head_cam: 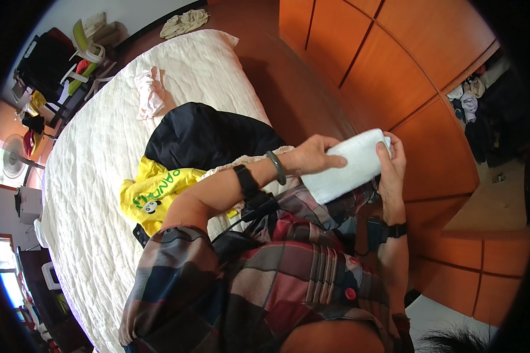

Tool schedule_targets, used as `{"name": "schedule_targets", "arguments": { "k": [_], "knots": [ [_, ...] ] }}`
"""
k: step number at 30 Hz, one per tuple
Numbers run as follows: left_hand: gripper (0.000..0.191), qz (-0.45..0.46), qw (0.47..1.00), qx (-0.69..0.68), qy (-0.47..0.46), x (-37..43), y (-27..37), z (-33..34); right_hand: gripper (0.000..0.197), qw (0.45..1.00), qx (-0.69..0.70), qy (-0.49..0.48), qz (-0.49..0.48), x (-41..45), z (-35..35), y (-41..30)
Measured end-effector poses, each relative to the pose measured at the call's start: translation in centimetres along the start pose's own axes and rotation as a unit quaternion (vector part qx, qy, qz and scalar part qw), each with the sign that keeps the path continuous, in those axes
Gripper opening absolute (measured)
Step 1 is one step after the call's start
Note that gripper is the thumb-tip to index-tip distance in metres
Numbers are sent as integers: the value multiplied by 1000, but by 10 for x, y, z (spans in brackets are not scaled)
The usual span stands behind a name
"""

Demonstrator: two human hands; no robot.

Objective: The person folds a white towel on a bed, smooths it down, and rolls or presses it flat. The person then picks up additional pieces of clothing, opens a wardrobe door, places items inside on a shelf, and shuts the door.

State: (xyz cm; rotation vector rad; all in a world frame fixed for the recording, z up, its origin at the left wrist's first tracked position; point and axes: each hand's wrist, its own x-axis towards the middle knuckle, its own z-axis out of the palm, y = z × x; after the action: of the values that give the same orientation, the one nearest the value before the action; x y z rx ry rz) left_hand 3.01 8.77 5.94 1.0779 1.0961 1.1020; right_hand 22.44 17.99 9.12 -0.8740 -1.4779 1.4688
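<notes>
A folded white cloth (349,165), fuzzy like a small towel, is held between both hands above my lap. My left hand (313,154), with a dark bangle on the wrist, grips its left side, thumb on top. At the opposite end my right hand (391,161) pinches the folded edge, its thumb on the upper face and the fingers partly hidden behind. To the left on the bed lie a yellow garment (154,194) with a printed panda and a black garment (207,132). A pale pink garment (150,95) rests farther up the bed.
The bed (97,145) has a white quilted cover and fills the left side. Orange wooden wardrobe panels (393,57) stand at the right, with clothes (469,103) in an open compartment. A green and white chair (81,57) and a fan (15,156) are beyond the bed.
</notes>
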Motion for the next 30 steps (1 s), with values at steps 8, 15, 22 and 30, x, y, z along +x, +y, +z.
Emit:
{"name": "schedule_targets", "arguments": {
  "k": [8, 15, 22, 30],
  "knots": [
    [34, -23, 967, 178, 179, -18, 32, -155, 20, 980, -175, -81, 40, -19, -10, 74],
    [36, -108, 852, 466, 212, -51, 73, -314, 6, 887, -416, -18, -200, -33, 7, 88],
    [32, -75, 748, 616, 234, -62, 53, -350, 5, 887, -417, -35, -193, -20, 21, 90],
    [30, -220, 755, 615, 55, -50, 34, -387, 7, 887, -425, -49, -175, -8, 34, 90]
  ]
}}
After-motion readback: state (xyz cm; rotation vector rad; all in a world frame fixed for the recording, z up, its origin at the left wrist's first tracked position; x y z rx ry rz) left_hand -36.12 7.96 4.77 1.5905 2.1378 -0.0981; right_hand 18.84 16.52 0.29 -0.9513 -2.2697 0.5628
